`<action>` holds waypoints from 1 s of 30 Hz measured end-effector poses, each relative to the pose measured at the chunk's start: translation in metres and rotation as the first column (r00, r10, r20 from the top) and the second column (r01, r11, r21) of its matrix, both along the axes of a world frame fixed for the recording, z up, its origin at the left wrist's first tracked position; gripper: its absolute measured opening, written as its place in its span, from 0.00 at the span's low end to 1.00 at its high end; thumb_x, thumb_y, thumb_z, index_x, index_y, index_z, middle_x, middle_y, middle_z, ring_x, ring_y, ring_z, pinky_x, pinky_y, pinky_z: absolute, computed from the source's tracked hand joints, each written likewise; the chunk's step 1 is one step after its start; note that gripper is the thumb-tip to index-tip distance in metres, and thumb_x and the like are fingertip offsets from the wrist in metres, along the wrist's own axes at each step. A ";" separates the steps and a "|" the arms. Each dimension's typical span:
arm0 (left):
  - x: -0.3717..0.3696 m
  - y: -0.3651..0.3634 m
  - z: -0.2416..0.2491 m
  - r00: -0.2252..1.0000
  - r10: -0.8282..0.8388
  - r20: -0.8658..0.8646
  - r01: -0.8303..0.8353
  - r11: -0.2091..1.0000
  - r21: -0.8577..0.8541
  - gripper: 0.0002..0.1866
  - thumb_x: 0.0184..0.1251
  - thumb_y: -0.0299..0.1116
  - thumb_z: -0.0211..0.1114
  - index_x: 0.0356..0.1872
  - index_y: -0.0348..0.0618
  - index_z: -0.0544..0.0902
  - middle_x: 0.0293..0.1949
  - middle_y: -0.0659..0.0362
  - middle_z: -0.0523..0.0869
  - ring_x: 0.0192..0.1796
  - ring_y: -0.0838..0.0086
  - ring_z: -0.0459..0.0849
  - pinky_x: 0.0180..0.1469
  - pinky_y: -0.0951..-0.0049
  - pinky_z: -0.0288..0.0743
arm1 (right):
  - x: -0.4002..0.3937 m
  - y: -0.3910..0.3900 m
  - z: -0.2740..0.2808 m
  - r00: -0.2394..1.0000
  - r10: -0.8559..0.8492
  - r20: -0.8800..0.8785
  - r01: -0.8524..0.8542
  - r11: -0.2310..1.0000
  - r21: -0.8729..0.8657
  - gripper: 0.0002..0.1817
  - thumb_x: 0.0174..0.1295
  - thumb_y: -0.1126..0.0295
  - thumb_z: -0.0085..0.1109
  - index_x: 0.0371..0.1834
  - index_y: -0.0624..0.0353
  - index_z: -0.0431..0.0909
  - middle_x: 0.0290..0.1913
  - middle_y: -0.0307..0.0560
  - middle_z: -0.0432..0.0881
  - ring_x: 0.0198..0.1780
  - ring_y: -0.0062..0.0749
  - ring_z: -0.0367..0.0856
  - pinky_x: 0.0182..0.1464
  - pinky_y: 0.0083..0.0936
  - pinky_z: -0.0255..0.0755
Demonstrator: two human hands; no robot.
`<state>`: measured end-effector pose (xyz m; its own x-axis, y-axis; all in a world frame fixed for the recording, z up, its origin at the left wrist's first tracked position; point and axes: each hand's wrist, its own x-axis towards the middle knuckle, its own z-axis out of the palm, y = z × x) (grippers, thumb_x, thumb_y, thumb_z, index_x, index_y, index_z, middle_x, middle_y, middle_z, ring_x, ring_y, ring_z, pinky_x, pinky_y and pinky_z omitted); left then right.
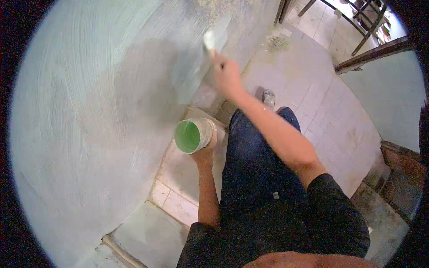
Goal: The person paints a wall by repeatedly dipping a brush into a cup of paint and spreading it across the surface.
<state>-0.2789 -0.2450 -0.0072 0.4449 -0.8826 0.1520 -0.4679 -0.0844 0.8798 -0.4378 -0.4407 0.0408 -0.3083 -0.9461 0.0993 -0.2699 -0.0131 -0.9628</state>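
My right hand (227, 76) is closed around the handle of a paintbrush (208, 40), whose pale bristle end is at the wall (134, 89). A damp-looking, darker streak of paint (190, 73) lies on the wall just below the brush. Lower down, my left hand (209, 149) grips a small whitish paint bucket (204, 131) from its side and underneath. The bucket tilts so that its mouth faces me, and green shows inside it. Some fingers of the left hand are hidden behind the bucket.
Pale floor tiles (313, 102) run ahead past my shoe (268, 97). A step or ledge (143, 232) lies at the lower left against the wall. Crumbly debris (279, 43) sits near the wall's far end. A dark metal frame (368, 33) stands beyond the opening.
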 end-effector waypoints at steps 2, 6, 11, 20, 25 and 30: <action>-0.004 0.004 0.005 0.999 -0.039 0.026 0.038 0.999 0.012 0.41 0.44 0.36 0.89 0.62 0.37 0.79 0.56 0.53 0.85 0.57 0.61 0.84 0.64 0.58 0.77 | 0.019 0.031 -0.008 0.994 0.107 -0.004 -0.107 0.994 -0.008 0.19 0.74 0.63 0.56 0.64 0.58 0.83 0.31 0.60 0.86 0.31 0.33 0.81 0.37 0.38 0.75; 0.060 0.037 -0.058 0.986 -0.085 0.146 0.076 0.995 0.063 0.43 0.44 0.34 0.90 0.64 0.36 0.77 0.61 0.51 0.84 0.61 0.58 0.83 0.66 0.57 0.77 | 0.020 0.073 -0.007 0.963 0.259 0.071 -0.240 0.949 -0.206 0.18 0.74 0.63 0.56 0.60 0.59 0.84 0.37 0.59 0.88 0.37 0.34 0.84 0.41 0.38 0.76; 0.036 0.039 -0.017 0.990 -0.066 0.128 0.060 0.997 0.050 0.46 0.43 0.35 0.90 0.67 0.36 0.76 0.64 0.48 0.82 0.64 0.55 0.82 0.69 0.55 0.76 | -0.065 -0.010 -0.002 0.999 0.033 0.035 -0.037 0.991 0.127 0.22 0.79 0.56 0.50 0.45 0.66 0.86 0.29 0.43 0.81 0.29 0.26 0.79 0.30 0.34 0.73; 0.018 0.029 0.008 0.992 -0.055 -0.113 0.051 0.998 -0.041 0.49 0.44 0.35 0.89 0.69 0.37 0.72 0.66 0.48 0.80 0.66 0.57 0.79 0.72 0.56 0.73 | -0.027 -0.073 0.013 0.967 -0.236 -0.094 0.215 0.957 -0.195 0.18 0.76 0.64 0.53 0.59 0.61 0.85 0.24 0.52 0.80 0.27 0.35 0.79 0.34 0.39 0.75; 0.020 0.032 0.000 0.990 -0.092 -0.103 0.093 0.996 0.003 0.48 0.44 0.34 0.89 0.69 0.37 0.72 0.65 0.49 0.80 0.64 0.57 0.80 0.70 0.56 0.75 | 0.024 0.025 0.033 0.999 -0.053 0.007 0.053 0.999 0.004 0.17 0.76 0.63 0.54 0.55 0.63 0.85 0.27 0.59 0.81 0.30 0.37 0.82 0.37 0.37 0.75; 0.016 0.034 0.003 0.990 -0.121 -0.071 0.121 0.993 -0.009 0.42 0.45 0.31 0.88 0.65 0.36 0.76 0.60 0.52 0.84 0.60 0.60 0.83 0.65 0.60 0.78 | -0.015 0.060 0.024 0.993 0.023 0.118 -0.030 0.998 0.060 0.19 0.75 0.60 0.58 0.59 0.62 0.84 0.28 0.52 0.84 0.28 0.28 0.81 0.35 0.34 0.76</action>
<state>-0.2627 -0.2112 -0.0042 0.3449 -0.9299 0.1280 -0.4101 -0.0266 0.9116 -0.4528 -0.3809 0.0649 -0.2891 -0.9573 0.0053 -0.1558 0.0416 -0.9869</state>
